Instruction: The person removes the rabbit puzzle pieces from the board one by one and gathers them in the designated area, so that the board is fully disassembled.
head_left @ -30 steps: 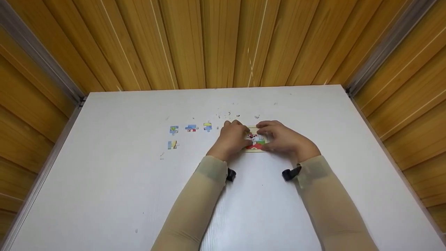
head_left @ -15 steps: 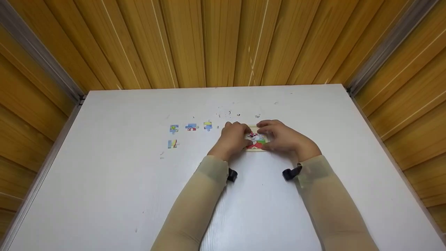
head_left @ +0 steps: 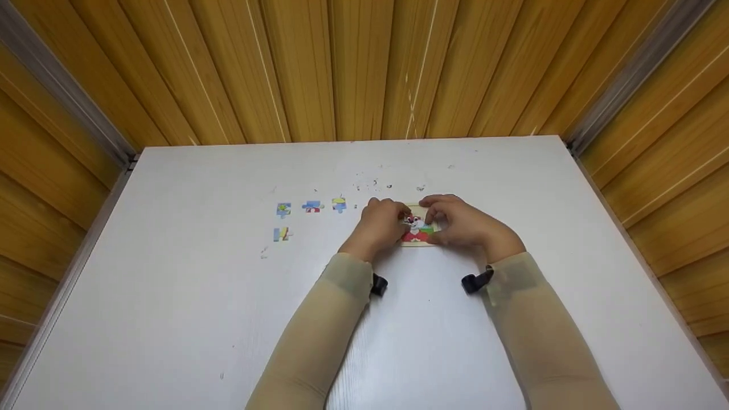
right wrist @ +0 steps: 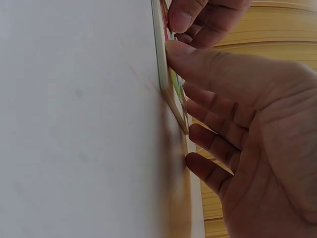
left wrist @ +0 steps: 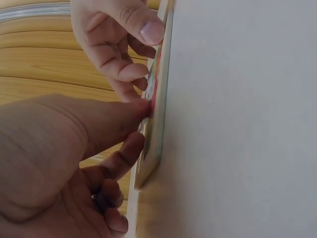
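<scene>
A small jigsaw puzzle [head_left: 417, 232] with a red-and-white cartoon animal lies in a pale wooden tray [head_left: 416, 245] on the table. At its left part, the left hand [head_left: 380, 223] pinches a puzzle piece between thumb and index finger; the piece is mostly hidden. Its other fingers curl in the left wrist view, with a small dark patch among them that is unclear. The right hand [head_left: 464, 223] is at the right side. In the right wrist view its thumb [right wrist: 181, 52] touches the tray's near side, and the other fingers are loosely bent and spread around the far side.
Loose jigsaw pieces lie left of the hands: three in a row, a green-and-blue one [head_left: 283, 209], a blue-and-red one [head_left: 312, 206] and a yellow-and-blue one [head_left: 339, 205], plus a yellow one [head_left: 282, 234] below. Wood-look panels [head_left: 364, 68] stand behind the white table [head_left: 199, 273].
The right index finger has drawn in slightly and bent over the puzzle's right part. The left hand has barely moved, and the loose pieces lie as before.
</scene>
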`<state>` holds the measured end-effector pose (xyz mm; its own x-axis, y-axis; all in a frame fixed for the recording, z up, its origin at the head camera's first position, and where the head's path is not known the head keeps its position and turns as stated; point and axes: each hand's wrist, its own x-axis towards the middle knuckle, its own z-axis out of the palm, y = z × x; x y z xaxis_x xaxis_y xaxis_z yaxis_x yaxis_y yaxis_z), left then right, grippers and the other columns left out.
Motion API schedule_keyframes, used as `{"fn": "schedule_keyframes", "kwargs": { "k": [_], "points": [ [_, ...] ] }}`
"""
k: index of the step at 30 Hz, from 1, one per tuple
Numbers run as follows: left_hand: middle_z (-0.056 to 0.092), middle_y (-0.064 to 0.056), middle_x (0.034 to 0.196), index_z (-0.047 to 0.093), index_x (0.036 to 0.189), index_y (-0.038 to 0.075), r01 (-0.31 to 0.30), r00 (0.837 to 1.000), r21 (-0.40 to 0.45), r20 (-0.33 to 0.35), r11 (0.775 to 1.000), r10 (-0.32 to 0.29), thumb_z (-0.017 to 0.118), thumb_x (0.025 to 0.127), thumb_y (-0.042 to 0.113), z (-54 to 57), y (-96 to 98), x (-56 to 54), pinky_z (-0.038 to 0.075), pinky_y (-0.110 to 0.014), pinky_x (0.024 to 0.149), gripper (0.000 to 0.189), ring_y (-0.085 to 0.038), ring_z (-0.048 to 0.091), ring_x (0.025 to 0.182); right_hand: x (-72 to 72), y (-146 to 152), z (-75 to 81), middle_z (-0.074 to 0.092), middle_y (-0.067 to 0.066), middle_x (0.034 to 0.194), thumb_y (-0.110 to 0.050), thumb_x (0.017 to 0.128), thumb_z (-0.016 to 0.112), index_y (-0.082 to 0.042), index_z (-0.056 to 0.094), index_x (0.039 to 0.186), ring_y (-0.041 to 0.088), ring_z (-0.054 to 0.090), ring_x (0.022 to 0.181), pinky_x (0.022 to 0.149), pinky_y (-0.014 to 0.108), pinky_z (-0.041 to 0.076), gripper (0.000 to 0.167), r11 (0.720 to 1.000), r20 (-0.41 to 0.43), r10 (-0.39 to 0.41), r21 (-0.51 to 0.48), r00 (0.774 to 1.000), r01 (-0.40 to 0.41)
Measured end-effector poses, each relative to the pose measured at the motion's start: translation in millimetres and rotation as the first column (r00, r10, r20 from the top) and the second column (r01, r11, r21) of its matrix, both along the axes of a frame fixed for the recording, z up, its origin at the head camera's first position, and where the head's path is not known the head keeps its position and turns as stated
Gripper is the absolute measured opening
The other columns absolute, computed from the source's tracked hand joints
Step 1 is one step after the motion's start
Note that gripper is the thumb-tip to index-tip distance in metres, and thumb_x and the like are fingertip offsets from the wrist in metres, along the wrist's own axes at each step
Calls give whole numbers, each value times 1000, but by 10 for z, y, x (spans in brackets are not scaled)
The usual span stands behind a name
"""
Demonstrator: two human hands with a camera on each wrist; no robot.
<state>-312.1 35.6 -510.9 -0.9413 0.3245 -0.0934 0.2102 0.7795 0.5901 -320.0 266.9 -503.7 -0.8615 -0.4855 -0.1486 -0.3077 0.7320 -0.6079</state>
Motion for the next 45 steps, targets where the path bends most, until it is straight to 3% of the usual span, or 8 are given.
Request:
{"fn": "schedule_keyframes", "kwargs": {
  "k": [7,17,23,27,30,34,39,45],
  "points": [
    [80,-2,130,80,141,15,0,1000,14,0,1000,0,79,106,20,-13,-3,-12,51,-46,116,35,-27,61,124,6,-2,6,50,10,175,-13,94,89,-10,77,104,38,32,171,140,61,26,16,1000,19,-11,16,1000,11],
    [76,-1,116,80,135,15,-21,1000,93,-10,995,22,83,103,15,-42,-19,-36,52,-42,108,32,-23,57,116,-25,13,-15,51,16,175,-15,93,91,-7,77,104,43,33,170,139,65,27,20,1000,7,7,-7,1000,-7],
    [79,-2,118,80,134,18,-9,1000,110,-23,994,12,82,102,13,-37,-24,-34,53,-43,106,32,-24,59,115,-24,26,-15,50,17,175,-15,92,90,-7,76,103,44,33,169,138,66,26,20,1000,12,15,-11,1000,-15],
    [80,-2,115,79,130,17,-5,1000,183,1,983,5,77,105,11,0,-34,-27,54,-40,103,26,-22,62,110,-23,26,-12,50,15,175,-16,93,90,-7,76,104,43,33,170,138,65,27,20,1000,19,12,-14,1000,-12],
    [78,-2,112,79,126,16,-19,999,279,41,960,8,72,108,12,20,-41,-35,56,-36,94,20,-18,65,103,-20,21,-8,50,13,175,-16,93,91,-9,77,104,41,34,170,139,63,27,19,1000,19,9,-13,1000,-9],
    [73,-1,113,79,122,15,-76,991,423,131,903,22,71,110,16,54,-61,-44,55,-31,86,14,-17,65,101,-9,24,2,50,11,175,-15,93,91,-10,77,104,40,33,170,139,63,27,18,1000,21,-6,-12,1000,7],
    [74,-1,118,78,122,17,-158,972,541,234,826,32,71,113,19,112,-145,-16,62,-32,93,12,-17,69,106,-4,29,-23,50,11,176,-17,94,91,-11,79,107,40,32,171,140,64,26,19,1000,26,-8,13,1000,8],
    [75,-4,122,78,124,15,-154,977,605,209,781,31,71,113,19,270,-315,17,66,-36,97,14,-18,73,106,-21,17,-3,51,11,175,-17,94,89,-11,80,107,39,34,170,140,63,27,17,1000,17,-1,5,1000,1]
  ]
}}
